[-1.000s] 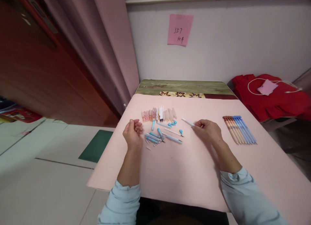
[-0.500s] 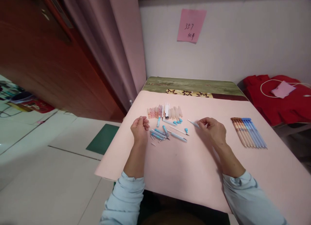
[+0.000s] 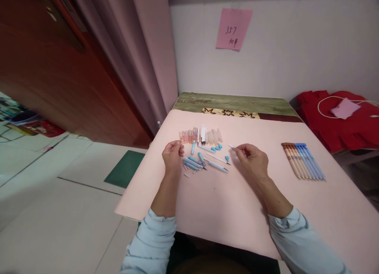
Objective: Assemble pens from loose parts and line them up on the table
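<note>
My right hand [image 3: 253, 158] is closed in a pinch around a slim pale pen piece [image 3: 231, 147], whose white end points left past the fingertips. Its other end is hidden by the hand. To the left, my left hand [image 3: 172, 155] hovers with curled fingers pressed together; whatever they may hold is not visible. Between the hands lie light-blue pen barrels [image 3: 218, 166], white refills [image 3: 217, 158] with dark tips, and small blue caps [image 3: 227, 158]. Tiny white tips [image 3: 186, 175] are scattered near my left hand.
Behind the loose parts are rows of pinkish tubes [image 3: 186, 136], upright white refills [image 3: 203, 134] and pale grips [image 3: 213, 136]. At right, brown and blue pens [image 3: 304, 162] lie side by side on the pink table cover [image 3: 225, 211]. Red cloth [image 3: 314, 112] is beyond the table's right edge.
My right hand has shifted slightly left with the pen piece, and less of it shows past the fingers. My left hand has moved a little to the right.
</note>
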A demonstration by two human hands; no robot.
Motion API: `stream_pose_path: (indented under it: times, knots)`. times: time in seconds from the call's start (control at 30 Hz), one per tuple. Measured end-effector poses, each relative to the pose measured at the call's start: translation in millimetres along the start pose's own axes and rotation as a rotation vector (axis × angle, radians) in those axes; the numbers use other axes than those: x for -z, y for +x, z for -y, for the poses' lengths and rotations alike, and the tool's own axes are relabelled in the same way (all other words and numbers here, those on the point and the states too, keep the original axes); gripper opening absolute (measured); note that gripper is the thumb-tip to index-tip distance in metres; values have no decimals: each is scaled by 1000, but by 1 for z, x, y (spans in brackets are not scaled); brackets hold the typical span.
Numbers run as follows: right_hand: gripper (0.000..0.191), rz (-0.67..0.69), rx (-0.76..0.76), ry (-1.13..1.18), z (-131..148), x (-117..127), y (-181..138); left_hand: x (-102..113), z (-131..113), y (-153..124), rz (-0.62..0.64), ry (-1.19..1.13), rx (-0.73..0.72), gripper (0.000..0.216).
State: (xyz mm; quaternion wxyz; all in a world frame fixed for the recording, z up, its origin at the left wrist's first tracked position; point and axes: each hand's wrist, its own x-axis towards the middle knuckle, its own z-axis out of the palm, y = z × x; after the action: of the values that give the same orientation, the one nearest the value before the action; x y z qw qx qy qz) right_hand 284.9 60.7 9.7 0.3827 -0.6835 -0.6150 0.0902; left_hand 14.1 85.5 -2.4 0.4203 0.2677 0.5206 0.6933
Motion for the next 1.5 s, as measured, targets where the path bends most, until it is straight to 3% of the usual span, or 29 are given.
stream_pose_path:
  times: [0.1,0.27,0.33,0.47,0.7,0.97,1.1,1.2,1.27,1.4,1.5]
  knots:
    - [21,30,7,14,3,-1,-3,-2,5,-3,73,190,-103,16]
    - [21,38,-8,7,5,-1,-4,-7,7,-13,217,778,-471,7]
    - [20,34,-16,0,5,0,-3,-10,7,-18,273,948,-547,7]
    - [18,62,-23,-18,5,0,-1,-12,3,-25,413,1115,-556,22]
    - [17,162,-54,-61,13,2,-1,-7,-15,-29,633,1194,-572,54]
    - [19,186,-36,-48,10,-3,-2,-7,-13,-30,713,1202,-529,45]
    - [19,169,-42,-48,8,-4,-2,-6,-9,-29,680,1138,-528,43]
    - [18,167,-42,-42,8,-3,-3,-8,-8,-25,543,954,-488,46]
    - [19,164,-34,-36,9,-2,-3,-9,-10,-22,412,684,-365,49]
    - [22,168,-24,-36,10,-1,-4,-10,-14,-14,243,-8,27,51]
    - [21,157,-19,-31,9,-2,-4,-6,-17,-8,108,-286,221,47]
